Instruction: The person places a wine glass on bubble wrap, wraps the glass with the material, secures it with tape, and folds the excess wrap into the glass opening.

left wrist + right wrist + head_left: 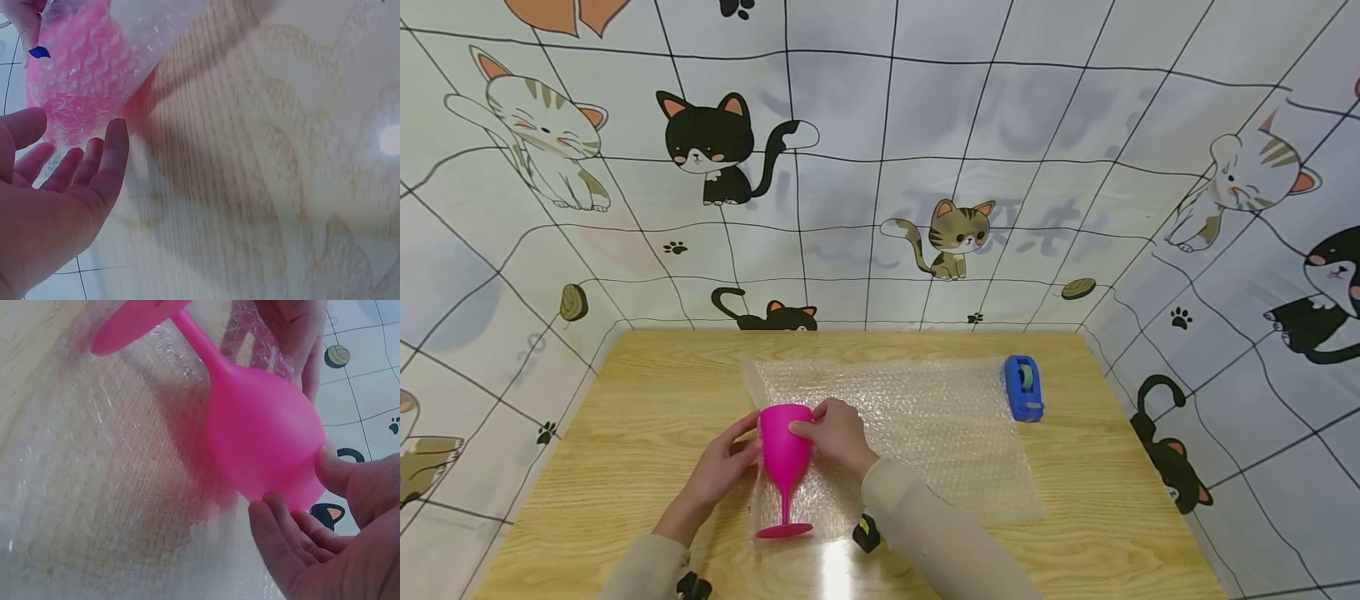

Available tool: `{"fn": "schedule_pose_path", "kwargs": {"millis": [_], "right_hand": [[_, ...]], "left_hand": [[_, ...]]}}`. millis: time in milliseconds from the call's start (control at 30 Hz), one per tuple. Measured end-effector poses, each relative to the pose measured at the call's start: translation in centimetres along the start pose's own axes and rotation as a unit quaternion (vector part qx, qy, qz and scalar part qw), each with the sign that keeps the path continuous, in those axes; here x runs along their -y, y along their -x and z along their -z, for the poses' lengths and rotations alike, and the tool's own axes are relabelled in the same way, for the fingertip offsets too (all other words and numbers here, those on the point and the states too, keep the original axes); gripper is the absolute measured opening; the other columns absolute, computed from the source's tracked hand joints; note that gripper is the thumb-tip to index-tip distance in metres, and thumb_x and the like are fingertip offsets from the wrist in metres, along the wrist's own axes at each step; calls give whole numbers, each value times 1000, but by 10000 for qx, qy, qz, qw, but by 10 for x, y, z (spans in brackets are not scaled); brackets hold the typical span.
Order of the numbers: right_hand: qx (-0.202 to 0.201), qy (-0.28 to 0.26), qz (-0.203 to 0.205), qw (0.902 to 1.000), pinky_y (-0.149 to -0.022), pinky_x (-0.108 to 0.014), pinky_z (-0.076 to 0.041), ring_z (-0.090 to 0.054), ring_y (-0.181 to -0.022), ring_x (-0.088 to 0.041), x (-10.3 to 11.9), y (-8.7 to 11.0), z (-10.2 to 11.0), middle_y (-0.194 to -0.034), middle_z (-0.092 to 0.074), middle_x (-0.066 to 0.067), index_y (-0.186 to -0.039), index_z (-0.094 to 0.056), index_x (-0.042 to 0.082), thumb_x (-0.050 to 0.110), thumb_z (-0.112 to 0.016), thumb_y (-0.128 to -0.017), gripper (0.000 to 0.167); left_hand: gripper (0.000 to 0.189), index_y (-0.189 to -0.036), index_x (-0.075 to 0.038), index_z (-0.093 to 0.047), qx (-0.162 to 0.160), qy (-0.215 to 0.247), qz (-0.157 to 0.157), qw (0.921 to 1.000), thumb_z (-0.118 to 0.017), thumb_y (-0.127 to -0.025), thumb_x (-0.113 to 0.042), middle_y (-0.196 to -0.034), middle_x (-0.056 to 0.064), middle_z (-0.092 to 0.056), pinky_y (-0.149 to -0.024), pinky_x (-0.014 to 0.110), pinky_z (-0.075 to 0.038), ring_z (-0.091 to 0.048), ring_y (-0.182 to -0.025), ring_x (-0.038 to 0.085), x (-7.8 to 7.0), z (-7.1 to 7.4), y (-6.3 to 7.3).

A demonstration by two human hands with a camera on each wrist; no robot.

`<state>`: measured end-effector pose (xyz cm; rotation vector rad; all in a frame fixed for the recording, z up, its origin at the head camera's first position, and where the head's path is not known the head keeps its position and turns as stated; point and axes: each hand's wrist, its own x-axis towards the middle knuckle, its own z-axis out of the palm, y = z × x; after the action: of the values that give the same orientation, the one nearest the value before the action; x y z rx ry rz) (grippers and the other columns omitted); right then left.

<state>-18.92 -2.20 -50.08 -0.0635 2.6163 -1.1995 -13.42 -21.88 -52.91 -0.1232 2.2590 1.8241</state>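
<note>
A bright pink goblet [786, 450] lies toward the left end of a clear bubble wrap sheet [940, 442], its foot toward the person. My right hand [841, 435] grips the bowl near the rim, the thumb on top; the right wrist view shows the bowl [262, 431] between thumb and fingers. My left hand [724, 467] is at the bowl's left side. Seen from the left wrist, a raised flap of bubble wrap [94, 81] stands between that left hand [62, 200] and the pink bowl. The left fingers are loosely bent beside the flap; contact is hard to tell.
A blue tape dispenser [1023, 388] stands at the sheet's far right corner. Underneath is a wooden table [1112, 500], bordered at the back and sides by a cat-patterned cloth [850, 192]. A dark wrist device [866, 533] sits below the right sleeve.
</note>
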Motion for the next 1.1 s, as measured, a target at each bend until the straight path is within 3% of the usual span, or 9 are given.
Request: {"fn": "schedule_pose_path", "kwargs": {"millis": [467, 767, 1100], "right_hand": [[-546, 552, 469, 9959, -61, -23, -49, -61, -71, -9, 0, 3, 0, -81, -72, 1, -95, -75, 9, 34, -78, -81, 29], [-235, 705, 423, 9963, -63, -24, -51, -63, -73, -11, 2, 6, 8, -82, -72, 0, -95, -75, 8, 31, -77, -83, 26], [-22, 883, 327, 9956, -55, -24, -46, -57, -64, -11, -4, 3, 14, -74, -68, 0, -86, -74, 8, 42, -73, -84, 34]], "left_hand": [[55, -149, -6, -37, -346, -188, -196, 9990, -56, -98, -12, -151, 20, -38, -86, 27, -57, -50, -127, 38, -4, -11, -1], [64, -152, -11, -32, -178, -561, -261, 9979, -62, -96, -22, -154, 20, -29, -93, 44, -55, -39, -135, 44, -9, -17, 1], [62, -146, -14, -45, -517, -1072, -318, 9924, -70, -91, -26, -129, 18, -48, -95, 43, -50, -49, -122, 35, -14, -25, -7]]}}
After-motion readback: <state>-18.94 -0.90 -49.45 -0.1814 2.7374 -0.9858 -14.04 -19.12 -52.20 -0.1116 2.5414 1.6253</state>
